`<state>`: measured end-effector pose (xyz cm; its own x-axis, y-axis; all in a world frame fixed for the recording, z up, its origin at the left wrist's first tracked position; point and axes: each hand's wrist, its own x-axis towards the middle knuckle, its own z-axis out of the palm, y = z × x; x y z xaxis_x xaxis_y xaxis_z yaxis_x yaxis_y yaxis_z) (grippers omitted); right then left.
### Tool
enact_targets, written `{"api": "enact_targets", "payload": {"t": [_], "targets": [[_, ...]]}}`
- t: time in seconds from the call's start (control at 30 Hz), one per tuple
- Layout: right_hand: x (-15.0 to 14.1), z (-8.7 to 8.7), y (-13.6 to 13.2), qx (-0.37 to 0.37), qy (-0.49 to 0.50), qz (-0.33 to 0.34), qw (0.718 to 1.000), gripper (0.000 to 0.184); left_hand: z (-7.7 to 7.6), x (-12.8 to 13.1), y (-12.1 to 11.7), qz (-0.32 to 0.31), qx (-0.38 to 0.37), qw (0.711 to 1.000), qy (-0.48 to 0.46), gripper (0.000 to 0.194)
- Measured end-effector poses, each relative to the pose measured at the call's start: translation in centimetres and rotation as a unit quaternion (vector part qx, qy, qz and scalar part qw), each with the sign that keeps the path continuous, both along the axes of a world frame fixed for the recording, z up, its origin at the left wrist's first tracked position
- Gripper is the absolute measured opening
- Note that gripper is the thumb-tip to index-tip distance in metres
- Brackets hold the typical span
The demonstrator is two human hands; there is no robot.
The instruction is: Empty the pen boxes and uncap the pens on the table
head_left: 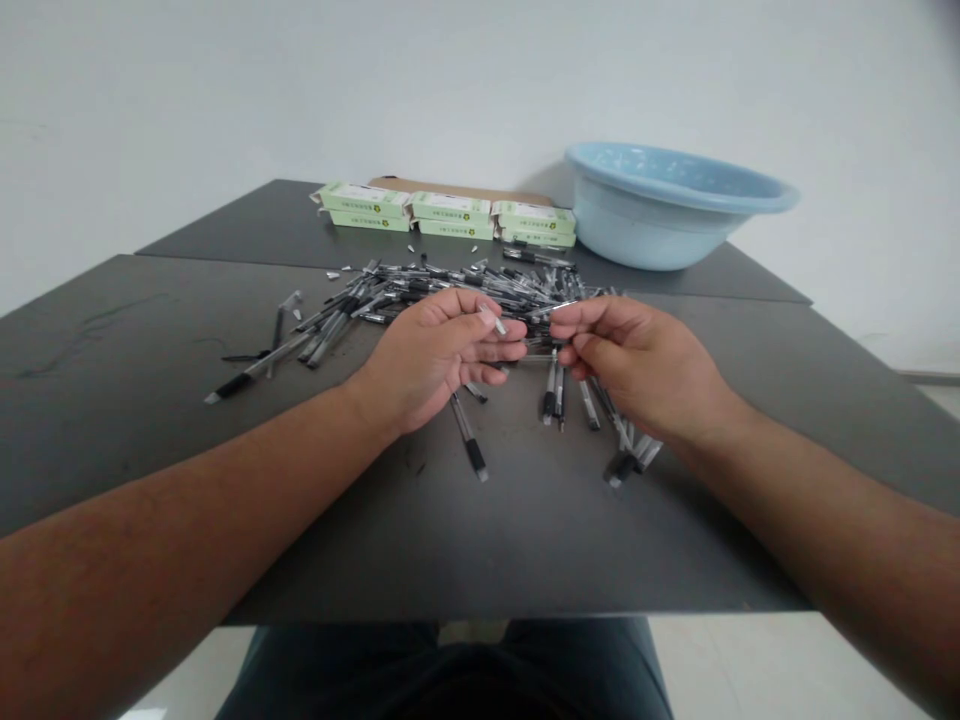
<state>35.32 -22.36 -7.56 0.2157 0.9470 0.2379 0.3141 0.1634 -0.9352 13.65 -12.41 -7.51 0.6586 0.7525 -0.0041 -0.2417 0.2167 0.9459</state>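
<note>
In the head view, we have a small white tip (pixel 500 325) at the left hand (pixel 439 355), pinched between thumb and forefinger, with the other fingers curled and slightly spread. The left hand is plainly the nearer one: from the fingertips of the right hand (pixel 641 355), the tip lies to the left, across a narrow gap and at nearly the same height. Our right thumb bends in against the fingers, but we cannot tell whether they grip anything. The tip's long axis runs aslant, from upper left to lower right, so its free end points down and toward the right hand; which end is narrower is too small for us to tell. Behind and below both hands, pens (pixel 352 300) lie heaped on the table (pixel 480 560).
</note>
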Motion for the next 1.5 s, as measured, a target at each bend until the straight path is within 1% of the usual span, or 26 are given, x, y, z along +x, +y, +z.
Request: {"api": "enact_targets", "payload": {"t": [0.1, 0.17, 0.3, 0.47, 0.57, 0.63, 0.73, 0.8, 0.87, 1.0, 1.13, 1.2, 1.27, 1.4, 1.5], "targets": [[-0.6, 0.3, -0.1, -0.007, 0.083, 0.026, 0.996, 0.03, -0.2, 0.0, 0.1, -0.018, -0.012, 1.0, -0.013, 0.022], [-1.1, 0.5, -0.3, -0.025, 0.111, 0.032, 0.993, 0.033, -0.3, 0.0, 0.0, -0.026, -0.001, 0.999, -0.023, 0.022], [-1.4, 0.8, -0.5, -0.039, 0.113, 0.027, 0.993, 0.03, -0.5, 0.1, -0.2, -0.023, 0.026, 0.999, -0.026, 0.022], [-1.2, 0.5, -0.5, -0.007, 0.113, 0.028, 0.993, 0.037, -0.4, 0.1, -0.3, -0.024, 0.023, 0.999, -0.03, 0.023], [-1.3, 0.1, -0.5, 0.006, 0.092, 0.026, 0.995, 0.036, -0.5, 0.1, -0.5, -0.04, 0.021, 0.999, -0.029, 0.024], [-1.5, -0.1, -0.5, 0.019, 0.077, 0.023, 0.997, 0.033, -0.7, 0.1, -0.7, -0.066, 0.024, 0.997, -0.025, 0.024], [-1.8, -0.4, -0.7, 0.034, 0.045, 0.021, 0.998, 0.031, -1.1, 0.2, -1.0, -0.105, 0.029, 0.994, -0.027, 0.025], [-2.0, -0.5, -0.8, 0.035, 0.02, 0.021, 0.999, 0.031, -1.3, 0.2, -1.1, -0.113, 0.032, 0.993, -0.031, 0.025], [-2.2, -0.5, -0.9, 0.036, 0.003, 0.021, 0.999, 0.031, -1.5, 0.3, -1.2, -0.106, 0.042, 0.993, -0.024, 0.024], [-2.3, -0.5, -1.1, 0.039, -0.014, 0.023, 0.999, 0.032, -1.6, 0.4, -1.1, -0.08, 0.086, 0.993, -0.001, 0.02], [-2.3, -0.5, -1.2, 0.037, -0.06, 0.022, 0.997, 0.034, -1.6, 0.5, -1.1, -0.084, 0.115, 0.99, 0.002, 0.016], [-2.2, -0.3, -1.2, 0.043, -0.101, 0.014, 0.994, 0.032, -1.5, 0.5, -1.2, -0.087, 0.123, 0.989, 0.006, 0.015], [-2.2, 0.1, -1.3, 0.051, -0.167, 0.003, 0.985, 0.027, -1.3, 0.5, -1.1, -0.091, 0.132, 0.987, 0.013, 0.015], [-2.1, 1.1, -1.5, 0.051, -0.296, -0.009, 0.954, 0.013, -1.0, 0.3, -1.1, -0.094, 0.143, 0.985, 0.018, 0.015], [-1.7, 1.7, -1.7, 0.049, -0.351, -0.01, 0.935, 0.014, -0.9, 0.2, -1.2, -0.081, 0.132, 0.988, 0.012, 0.016]]}}
